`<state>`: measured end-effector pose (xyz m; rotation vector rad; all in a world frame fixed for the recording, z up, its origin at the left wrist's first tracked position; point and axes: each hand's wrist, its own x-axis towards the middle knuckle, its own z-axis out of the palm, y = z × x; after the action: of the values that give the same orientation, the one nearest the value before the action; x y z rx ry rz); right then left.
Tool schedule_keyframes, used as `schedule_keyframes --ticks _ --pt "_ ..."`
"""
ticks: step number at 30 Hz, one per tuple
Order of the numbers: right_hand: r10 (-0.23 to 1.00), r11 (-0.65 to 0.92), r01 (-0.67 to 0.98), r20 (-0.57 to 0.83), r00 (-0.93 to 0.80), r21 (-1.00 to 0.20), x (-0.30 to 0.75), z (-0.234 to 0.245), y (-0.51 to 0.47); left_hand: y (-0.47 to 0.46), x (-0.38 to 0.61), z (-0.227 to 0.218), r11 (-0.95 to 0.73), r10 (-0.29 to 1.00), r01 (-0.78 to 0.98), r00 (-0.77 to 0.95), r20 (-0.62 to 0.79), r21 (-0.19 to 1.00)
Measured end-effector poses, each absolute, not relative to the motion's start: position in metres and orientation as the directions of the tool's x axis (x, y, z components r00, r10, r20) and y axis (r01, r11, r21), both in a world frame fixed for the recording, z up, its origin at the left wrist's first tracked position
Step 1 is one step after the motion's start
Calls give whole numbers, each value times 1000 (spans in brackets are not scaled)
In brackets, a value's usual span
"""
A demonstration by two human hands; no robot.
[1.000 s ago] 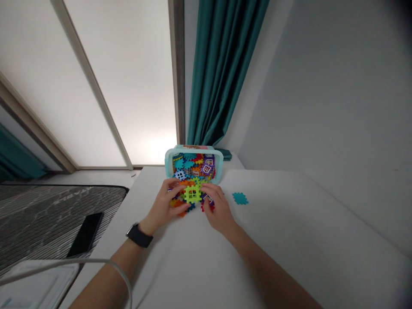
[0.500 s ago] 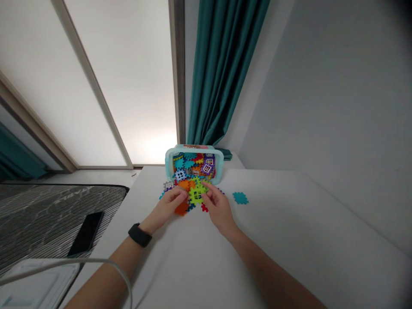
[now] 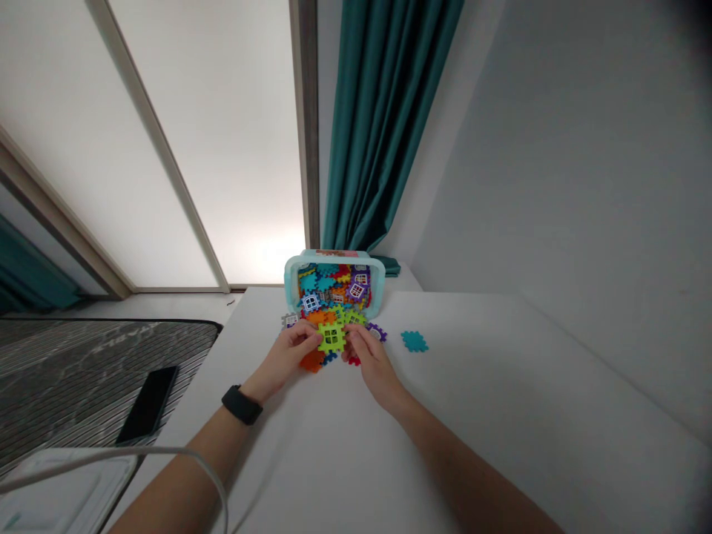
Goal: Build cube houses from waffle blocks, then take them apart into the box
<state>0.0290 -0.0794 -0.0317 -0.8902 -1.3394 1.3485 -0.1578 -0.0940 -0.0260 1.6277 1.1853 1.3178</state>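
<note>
A lime green window-shaped interlocking plastic tile [image 3: 332, 337] is held up between my two hands. My left hand [image 3: 294, 347] pinches its left edge between thumb and fingers. At its right edge my right hand [image 3: 370, 357] is closed in a pinch on the same tile. Behind and below it lie loose tiles, among them an orange tile [image 3: 312, 361], a purple tile [image 3: 377, 332] and a red tile [image 3: 354, 361] partly hidden by my right hand. Another green tile [image 3: 356, 317] lies just behind my right fingertips.
A light blue plastic tub [image 3: 379, 285] lies on its side, its mouth towards me, full of coloured tiles. One teal tile [image 3: 414, 341] rests apart on the white table [image 3: 345, 452]. A dark phone [image 3: 149, 404] and a white cable [image 3: 183, 450] are at the left.
The green tile has moved slightly left and now faces me more squarely. My right hand's fingers have shifted left and closed in at its right edge, uncovering the purple tile.
</note>
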Motion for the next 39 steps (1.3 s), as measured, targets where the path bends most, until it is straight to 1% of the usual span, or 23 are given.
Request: schedule_keyframes --ticks 2,3,5,7,9,11,12,14,19,21,27,30,32,34,37,39 --pt "956 75 -164 118 -268 -984 29 -33 -79 -93 -159 -26 -382 921 286 42 386 879" --pt "952 60 -165 106 -285 -985 30 -33 -79 -94 -159 -25 -427 896 338 38 442 838" --pt "947 45 -151 91 -307 -987 32 -32 -78 -95 -160 -25 -529 823 453 68 564 717" --pt "940 82 -110 114 -321 -990 35 -31 -76 -97 -160 -26 -611 740 546 136 659 574" --pt "921 179 -40 181 -343 -983 40 -28 -74 -99 -161 -28 -658 672 602 197 713 453" --pt "897 266 24 239 -371 -964 44 -26 -72 -100 -163 -30 -676 628 633 225 745 378" --pt "891 280 39 245 -383 -959 46 -25 -71 -100 -163 -30 -679 613 642 229 756 356" --pt "891 249 33 216 -398 -968 47 -22 -69 -100 -164 -31 -682 592 651 224 774 333" --pt "907 72 -53 88 -411 -996 46 -15 -69 -98 -165 -30 -672 570 654 158 807 347" --pt "909 26 -78 56 -413 -997 45 -13 -70 -98 -166 -30 -672 558 658 150 816 339" --pt "886 11 -83 48 -461 -996 46 -13 -71 -98 -167 -33 -705 520 653 209 828 278" --pt "877 16 -81 52 -478 -997 48 -16 -68 -99 -167 -32 -700 560 641 220 798 315" --pt "893 98 -42 106 -437 -994 50 -19 -65 -99 -167 -31 -675 634 629 226 739 386" --pt "904 264 59 225 -362 -963 53 -21 -62 -98 -168 -29 -639 716 597 230 659 486" --pt "850 502 257 417 -323 -826 58 -24 -59 -95 -171 -29 -590 789 527 216 575 612" --pt "793 600 319 494 -356 -733 59 -26 -59 -94 -172 -30 -571 809 507 213 548 646"
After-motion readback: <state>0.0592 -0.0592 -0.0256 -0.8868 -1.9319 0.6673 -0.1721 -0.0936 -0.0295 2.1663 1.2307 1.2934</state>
